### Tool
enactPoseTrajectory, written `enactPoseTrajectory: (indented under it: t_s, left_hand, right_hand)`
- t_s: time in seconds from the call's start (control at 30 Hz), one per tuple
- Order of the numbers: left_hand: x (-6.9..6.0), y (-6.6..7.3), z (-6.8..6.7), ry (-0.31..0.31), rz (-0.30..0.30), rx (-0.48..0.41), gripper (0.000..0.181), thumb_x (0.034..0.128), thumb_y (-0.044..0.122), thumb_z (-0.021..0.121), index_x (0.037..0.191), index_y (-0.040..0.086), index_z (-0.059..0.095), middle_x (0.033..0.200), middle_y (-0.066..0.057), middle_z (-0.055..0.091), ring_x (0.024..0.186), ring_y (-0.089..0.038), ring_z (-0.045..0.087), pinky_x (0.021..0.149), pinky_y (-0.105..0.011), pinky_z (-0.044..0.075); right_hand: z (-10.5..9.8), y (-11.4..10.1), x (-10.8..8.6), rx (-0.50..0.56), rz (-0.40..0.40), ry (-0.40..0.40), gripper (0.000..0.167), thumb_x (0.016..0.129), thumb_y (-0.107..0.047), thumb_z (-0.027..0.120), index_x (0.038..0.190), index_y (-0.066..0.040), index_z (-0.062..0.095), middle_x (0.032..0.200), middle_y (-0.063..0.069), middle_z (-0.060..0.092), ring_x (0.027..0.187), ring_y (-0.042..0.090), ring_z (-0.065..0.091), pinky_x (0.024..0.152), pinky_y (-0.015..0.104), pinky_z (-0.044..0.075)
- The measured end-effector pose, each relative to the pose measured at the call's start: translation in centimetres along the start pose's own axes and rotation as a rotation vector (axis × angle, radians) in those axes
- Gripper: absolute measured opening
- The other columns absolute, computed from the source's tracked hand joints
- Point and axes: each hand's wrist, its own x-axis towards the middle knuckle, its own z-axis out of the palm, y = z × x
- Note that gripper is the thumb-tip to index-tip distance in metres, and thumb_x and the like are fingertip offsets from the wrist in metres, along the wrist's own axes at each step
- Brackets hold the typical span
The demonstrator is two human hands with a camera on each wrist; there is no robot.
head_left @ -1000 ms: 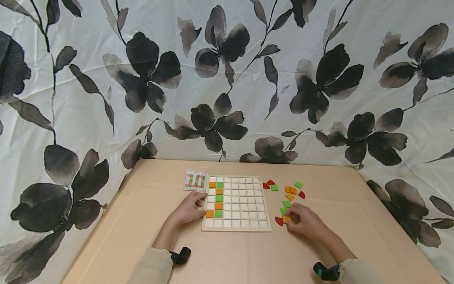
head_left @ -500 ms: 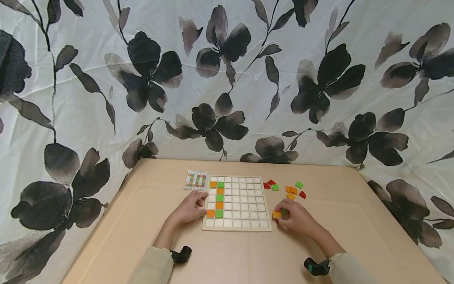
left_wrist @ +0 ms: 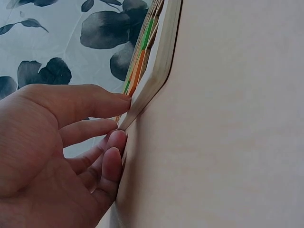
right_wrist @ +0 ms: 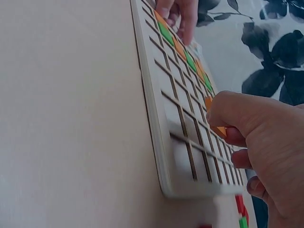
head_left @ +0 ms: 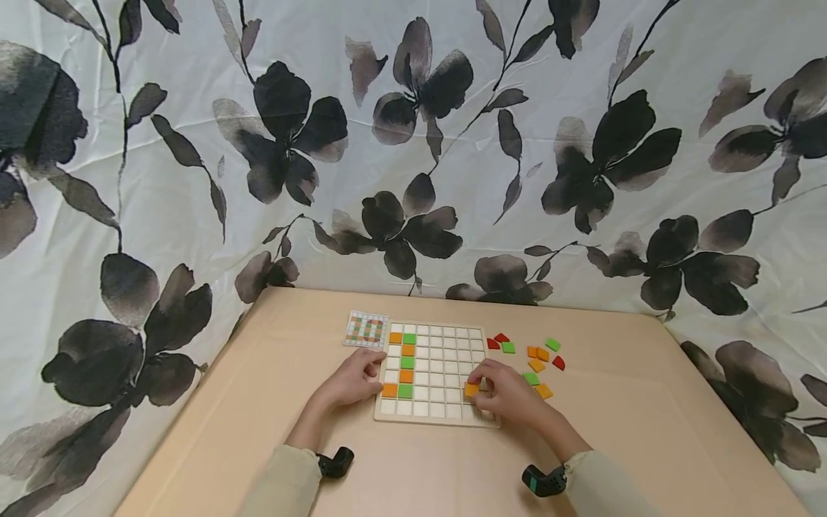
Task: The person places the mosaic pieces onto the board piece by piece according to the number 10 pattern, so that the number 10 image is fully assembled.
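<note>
My right hand (head_left: 510,391) pinches an orange tile (head_left: 472,389) between thumb and fingers, above the right part of the pale grid board (head_left: 446,422). In the right wrist view the thumb covers the middle of that tile. Fingertips of my left hand (head_left: 352,377) rest against the board's left edge; the left wrist view has the thumb touching the rim and the other fingers bent beside it. Orange and green square tiles, such as this green tile (head_left: 408,363), fill several cells in the two leftmost columns.
A small printed pattern card (head_left: 365,329) lies at the board's upper left. Loose tiles are scattered to the right: an orange tile (head_left: 543,391), a green tile (head_left: 552,345), a red quarter-round tile (head_left: 558,362) and others. A floral cloth (head_left: 413,143) hangs behind the table (head_left: 413,474).
My right hand has picked the orange tile from the loose pieces and carried it left over the board. My left hand stays at the board's edge. The head view has shifted slightly.
</note>
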Motion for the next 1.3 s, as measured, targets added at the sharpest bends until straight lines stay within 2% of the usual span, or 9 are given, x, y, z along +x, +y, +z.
enactPoseTrajectory:
  t_s: [0.2, 0.37, 0.6, 1.0, 1.13, 1.3]
  left_hand:
    - [0.2, 0.0, 0.0, 0.001, 0.032, 0.014, 0.063, 0.0784, 0.002, 0.072, 0.137, -0.003, 0.05, 0.109, -0.013, 0.047, 0.09, -0.019, 0.046, 0.07, -0.025, 0.037]
    - [0.2, 0.0, 0.2, -0.002, 0.023, 0.014, 0.062, 0.0784, 0.003, 0.072, 0.137, -0.002, 0.05, 0.108, -0.013, 0.048, 0.09, -0.018, 0.046, 0.07, -0.025, 0.037]
    - [0.2, 0.0, 0.3, 0.012, 0.0, 0.019, 0.062, 0.0785, 0.003, 0.072, 0.137, 0.0, 0.051, 0.103, -0.008, 0.046, 0.088, -0.016, 0.044, 0.07, -0.024, 0.037]
    - [0.3, -0.1, 0.3, 0.01, 0.002, 0.015, 0.062, 0.0793, 0.003, 0.073, 0.137, 0.0, 0.051, 0.103, -0.008, 0.046, 0.088, -0.016, 0.044, 0.07, -0.024, 0.038]
    - [0.3, 0.1, 0.3, 0.01, 0.007, -0.004, 0.061, 0.0794, 0.003, 0.072, 0.137, 0.0, 0.051, 0.103, -0.009, 0.045, 0.088, -0.017, 0.044, 0.068, -0.023, 0.038]
    - [0.3, 0.0, 0.3, 0.009, 0.0, 0.003, 0.062, 0.0791, 0.003, 0.073, 0.137, 0.0, 0.051, 0.103, -0.008, 0.045, 0.088, -0.016, 0.044, 0.068, -0.023, 0.039]
  right_hand:
    - [1.0, -1.8, 1.2, 0.013, -0.036, -0.041, 0.018, 0.079, -0.018, 0.075, 0.095, -0.024, 0.067, 0.086, -0.006, 0.055, 0.079, 0.012, 0.05, 0.063, 0.019, 0.043]
    - [1.8, -2.7, 1.9, 0.034, -0.032, -0.062, 0.018, 0.08, -0.019, 0.075, 0.095, -0.024, 0.068, 0.089, -0.008, 0.056, 0.08, 0.011, 0.05, 0.064, 0.019, 0.043]
    - [2.6, -3.5, 2.6, 0.009, -0.068, -0.049, 0.017, 0.08, -0.02, 0.075, 0.096, -0.021, 0.068, 0.087, -0.007, 0.056, 0.077, 0.009, 0.049, 0.062, 0.019, 0.042]
    - [4.0, -4.8, 3.5, -0.011, -0.075, -0.071, 0.018, 0.081, -0.024, 0.075, 0.099, -0.021, 0.07, 0.092, -0.01, 0.058, 0.081, 0.008, 0.049, 0.068, 0.019, 0.043]
    - [4.3, -5.1, 3.7, -0.032, -0.086, -0.055, 0.017, 0.081, -0.023, 0.075, 0.098, -0.02, 0.071, 0.091, -0.009, 0.058, 0.081, 0.008, 0.048, 0.068, 0.019, 0.042]
    - [4.6, -5.3, 3.9, 0.0, -0.076, -0.059, 0.016, 0.083, -0.022, 0.075, 0.098, -0.019, 0.071, 0.09, -0.009, 0.058, 0.079, 0.009, 0.049, 0.066, 0.019, 0.041]
